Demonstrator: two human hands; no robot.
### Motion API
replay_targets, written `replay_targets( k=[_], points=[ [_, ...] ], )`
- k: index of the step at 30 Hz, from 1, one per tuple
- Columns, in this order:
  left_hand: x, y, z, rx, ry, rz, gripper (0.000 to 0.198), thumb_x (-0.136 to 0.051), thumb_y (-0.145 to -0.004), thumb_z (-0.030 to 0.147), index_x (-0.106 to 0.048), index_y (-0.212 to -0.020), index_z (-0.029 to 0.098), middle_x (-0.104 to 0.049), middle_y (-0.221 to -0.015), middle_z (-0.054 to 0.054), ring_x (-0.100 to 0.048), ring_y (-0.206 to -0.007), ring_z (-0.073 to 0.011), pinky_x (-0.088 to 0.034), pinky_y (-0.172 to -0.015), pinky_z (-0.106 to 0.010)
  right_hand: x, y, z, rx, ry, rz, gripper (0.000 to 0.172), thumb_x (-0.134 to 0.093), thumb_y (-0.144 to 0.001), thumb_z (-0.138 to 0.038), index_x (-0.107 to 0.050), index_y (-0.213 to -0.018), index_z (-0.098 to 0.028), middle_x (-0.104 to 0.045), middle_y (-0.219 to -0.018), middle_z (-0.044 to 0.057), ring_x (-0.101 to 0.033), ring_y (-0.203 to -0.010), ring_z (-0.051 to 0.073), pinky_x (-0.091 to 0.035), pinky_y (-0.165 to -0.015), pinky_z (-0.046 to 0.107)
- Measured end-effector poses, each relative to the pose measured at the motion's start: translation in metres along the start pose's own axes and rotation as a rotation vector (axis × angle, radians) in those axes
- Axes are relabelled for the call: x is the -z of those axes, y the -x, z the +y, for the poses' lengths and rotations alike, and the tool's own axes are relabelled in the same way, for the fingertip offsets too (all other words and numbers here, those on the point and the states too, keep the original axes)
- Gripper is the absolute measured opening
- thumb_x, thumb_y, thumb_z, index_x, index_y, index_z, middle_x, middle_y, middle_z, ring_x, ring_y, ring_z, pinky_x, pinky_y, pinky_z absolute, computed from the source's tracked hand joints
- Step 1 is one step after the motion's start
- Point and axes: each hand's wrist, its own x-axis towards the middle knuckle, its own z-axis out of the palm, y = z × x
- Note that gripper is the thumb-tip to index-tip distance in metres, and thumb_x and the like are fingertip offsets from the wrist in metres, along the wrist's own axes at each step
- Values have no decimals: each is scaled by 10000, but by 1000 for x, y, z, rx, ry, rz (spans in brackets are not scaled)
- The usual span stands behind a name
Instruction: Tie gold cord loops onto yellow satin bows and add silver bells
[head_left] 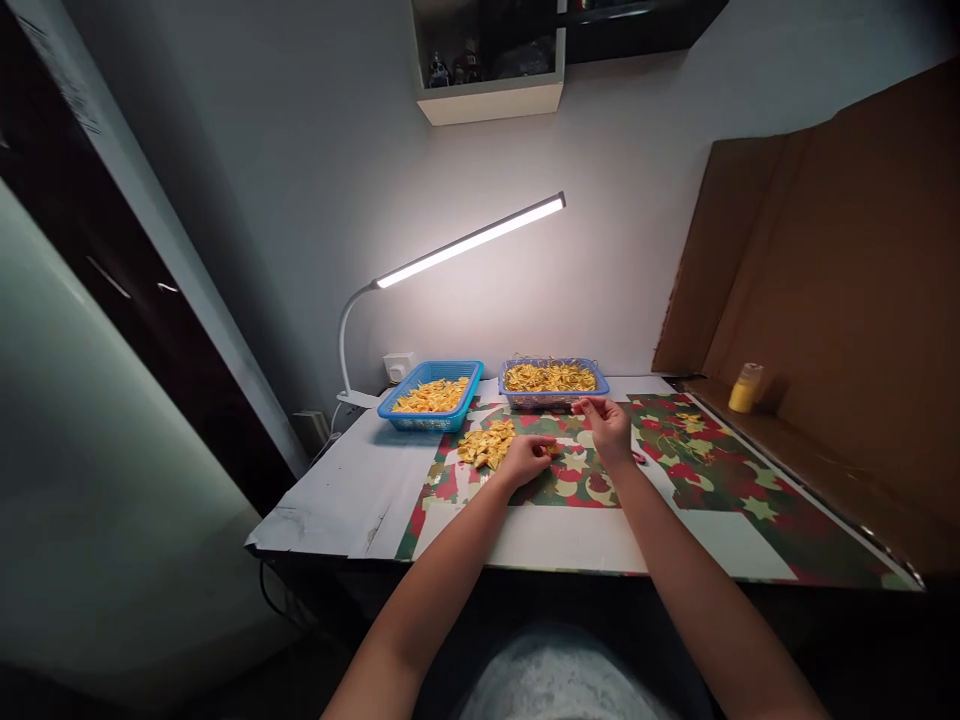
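My left hand (pixel 529 460) is closed over the patterned table cover, with a small yellow piece (pixel 553 450) showing at its fingertips. Raised a little higher to its right, my right hand (pixel 609 428) has thumb and fingers pinched together; what they hold, if anything, is too small to make out. Just left of my left hand lies a loose pile of flat yellow pieces (pixel 486 445). Behind it stands a blue plastic basket (pixel 427 424) with similar yellow pieces inside. Beyond my right hand, a purple-blue basket (pixel 602 386) holds yellow pieces with thin strands sticking up.
A lit lamp (pixel 469 243) reaches over the table from the left. A small red object (pixel 638 458) lies partly behind my right wrist. Thin yellow strands (pixel 686 447) lie further right. A jar with yellow contents (pixel 745 390) stands by the cardboard (pixel 840 270).
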Motion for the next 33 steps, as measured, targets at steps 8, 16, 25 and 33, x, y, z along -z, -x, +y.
replay_targets(
  k=[8,16,25,33],
  points=[
    [2,7,15,-99,-315,267,314,-577,-929,314,-585,-1214,182,-575,-1286,-106,-597,-1093,-239,-517,-914,-460,-6,4,15,-114,42,-157,202,-594,-937,-311,-633,-1017,-130,-668,-957,37,-655,-799,143,-566,-727,327],
    [100,-21,6,4,-574,499,335,-582,-925,317,-574,-1228,175,-576,-1280,-107,-600,-1087,-242,-521,-905,-463,-8,14,20,-168,113,-149,399,-745,-693,-539,-689,-747,-148,-704,-702,48,-654,-663,185,-541,-643,323],
    [238,-30,-58,238,-725,308,339,-580,-927,321,-570,-1230,171,-590,-1253,-104,-615,-1055,-235,-535,-879,-448,-18,36,15,-252,160,-185,335,-699,-683,-501,-700,-713,-167,-688,-627,52,-628,-601,195,-503,-568,281],
    [250,-80,-93,217,-718,-15,340,-584,-924,321,-571,-1228,168,-592,-1249,-104,-615,-1056,-236,-534,-880,-451,-19,55,33,-343,291,-260,295,-670,-692,-547,-726,-690,-257,-725,-688,55,-690,-669,253,-569,-609,297]
  ],
)
